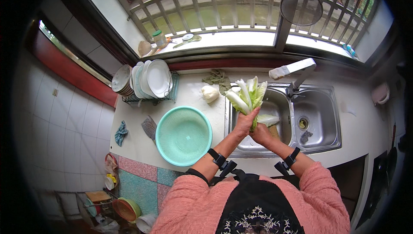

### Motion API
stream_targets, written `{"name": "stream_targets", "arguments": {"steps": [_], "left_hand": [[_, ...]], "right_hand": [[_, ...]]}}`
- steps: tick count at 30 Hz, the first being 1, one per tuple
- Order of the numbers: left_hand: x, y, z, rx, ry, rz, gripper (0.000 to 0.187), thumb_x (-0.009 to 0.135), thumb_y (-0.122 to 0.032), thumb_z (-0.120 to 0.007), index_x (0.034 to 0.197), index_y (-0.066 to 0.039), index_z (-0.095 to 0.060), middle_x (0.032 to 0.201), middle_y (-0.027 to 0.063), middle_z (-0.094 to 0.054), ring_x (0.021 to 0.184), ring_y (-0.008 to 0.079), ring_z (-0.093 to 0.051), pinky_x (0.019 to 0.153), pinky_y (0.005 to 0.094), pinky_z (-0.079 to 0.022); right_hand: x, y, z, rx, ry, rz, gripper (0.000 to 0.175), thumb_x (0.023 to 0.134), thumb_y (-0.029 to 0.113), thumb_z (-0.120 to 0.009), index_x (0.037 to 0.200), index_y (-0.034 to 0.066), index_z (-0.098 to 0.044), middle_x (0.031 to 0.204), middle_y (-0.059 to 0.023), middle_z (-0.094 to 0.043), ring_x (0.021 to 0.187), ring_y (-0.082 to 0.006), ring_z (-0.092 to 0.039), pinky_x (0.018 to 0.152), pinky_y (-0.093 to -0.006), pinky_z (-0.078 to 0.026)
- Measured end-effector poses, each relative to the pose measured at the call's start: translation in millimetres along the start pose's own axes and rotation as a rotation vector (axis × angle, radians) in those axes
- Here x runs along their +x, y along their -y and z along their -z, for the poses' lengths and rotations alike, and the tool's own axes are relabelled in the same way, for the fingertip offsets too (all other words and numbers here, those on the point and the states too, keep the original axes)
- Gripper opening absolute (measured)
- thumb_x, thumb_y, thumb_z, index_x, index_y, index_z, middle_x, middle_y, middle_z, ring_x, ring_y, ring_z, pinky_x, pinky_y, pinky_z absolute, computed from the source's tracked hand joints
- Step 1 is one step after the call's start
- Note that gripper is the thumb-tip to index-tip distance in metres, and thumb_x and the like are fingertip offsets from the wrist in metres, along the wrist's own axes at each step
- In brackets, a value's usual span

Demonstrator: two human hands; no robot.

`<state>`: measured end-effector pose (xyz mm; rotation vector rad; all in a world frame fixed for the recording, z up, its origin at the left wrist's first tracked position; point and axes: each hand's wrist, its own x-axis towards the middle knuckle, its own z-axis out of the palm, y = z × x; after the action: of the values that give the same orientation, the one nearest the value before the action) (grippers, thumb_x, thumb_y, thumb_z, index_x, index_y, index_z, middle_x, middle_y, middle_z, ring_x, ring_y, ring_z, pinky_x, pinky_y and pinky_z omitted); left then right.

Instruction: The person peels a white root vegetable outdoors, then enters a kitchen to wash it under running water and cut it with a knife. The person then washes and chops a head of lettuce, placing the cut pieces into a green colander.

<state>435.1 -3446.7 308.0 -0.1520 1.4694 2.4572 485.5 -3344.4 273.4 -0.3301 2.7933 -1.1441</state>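
Observation:
My left hand (247,120) is closed around a bunch of napa cabbage leaves (248,93), held above the left basin of a double stainless-steel sink (284,113). The thick white stems point away from me and the leafy parts hang towards my wrists. Just below, my right hand (261,134) is closed on the lower end of the same bunch, its fingers mostly hidden. A loose cabbage leaf (269,119) lies in the left basin beside the bunch. Near it is a brown object (273,132), partly covered by my right hand.
Left of the sink sits a mint-green plastic colander (184,135). Behind it are a pale round vegetable (210,94), a green rag (217,78) and a rack of plates (158,79). The faucet (294,85) rises between the basins. A scouring pad (306,136) lies in the right basin.

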Motion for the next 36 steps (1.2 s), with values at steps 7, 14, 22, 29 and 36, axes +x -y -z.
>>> {"name": "stream_targets", "arguments": {"steps": [7, 14, 22, 29, 36], "left_hand": [[12, -10, 0, -0.296, 0.0, 0.151, 0.019, 0.09, -0.022, -0.07, 0.098, -0.009, -0.058, 0.069, -0.0022, -0.05, 0.05, 0.0096, -0.046, 0.043, 0.0246, -0.036], [20, -23, 32, -0.534, 0.064, 0.543, 0.026, 0.092, -0.033, -0.065, 0.09, -0.013, -0.049, 0.064, 0.0, -0.043, 0.049, 0.0096, -0.039, 0.044, 0.024, -0.035], [-39, -87, 49, -0.308, 0.018, 0.294, 0.021, 0.092, -0.028, -0.066, 0.095, -0.013, -0.052, 0.065, -0.0005, -0.046, 0.048, 0.0093, -0.043, 0.042, 0.0227, -0.037], [-78, -130, 104, -0.226, -0.171, -0.079, 0.023, 0.092, -0.027, -0.066, 0.096, -0.008, -0.055, 0.068, 0.0004, -0.052, 0.056, 0.0115, -0.052, 0.051, 0.0266, -0.045], [-99, -146, 180, -0.172, -0.392, -0.288, 0.027, 0.093, -0.027, -0.065, 0.11, -0.006, -0.06, 0.091, 0.0026, -0.065, 0.082, 0.0114, -0.062, 0.073, 0.0271, -0.051]], "right_hand": [[6, 6, 17, -0.169, -0.267, 0.329, 0.02, 0.08, 0.009, -0.062, 0.096, -0.0004, -0.056, 0.076, -0.0178, -0.061, 0.069, -0.0382, -0.062, 0.061, -0.0464, -0.051], [8, 13, 27, -0.332, -0.212, 0.506, 0.01, 0.077, 0.001, -0.057, 0.086, 0.002, -0.053, 0.073, -0.015, -0.057, 0.066, -0.0337, -0.06, 0.06, -0.0425, -0.05], [44, -17, 21, -0.3, -0.055, 0.102, 0.01, 0.08, 0.016, -0.063, 0.08, 0.0065, -0.063, 0.079, -0.0184, -0.063, 0.075, -0.0388, -0.063, 0.067, -0.0492, -0.05], [84, 80, -9, 0.476, -0.086, 0.151, 0.025, 0.089, 0.028, -0.064, 0.093, 0.0029, -0.064, 0.076, -0.012, -0.064, 0.065, -0.0206, -0.059, 0.062, -0.0332, -0.049], [99, 166, -57, 0.568, 0.439, 0.198, 0.069, 0.084, 0.024, -0.071, 0.142, 0.0039, -0.039, 0.12, -0.0186, -0.059, 0.11, -0.0213, -0.058, 0.092, -0.0312, -0.047]]}}
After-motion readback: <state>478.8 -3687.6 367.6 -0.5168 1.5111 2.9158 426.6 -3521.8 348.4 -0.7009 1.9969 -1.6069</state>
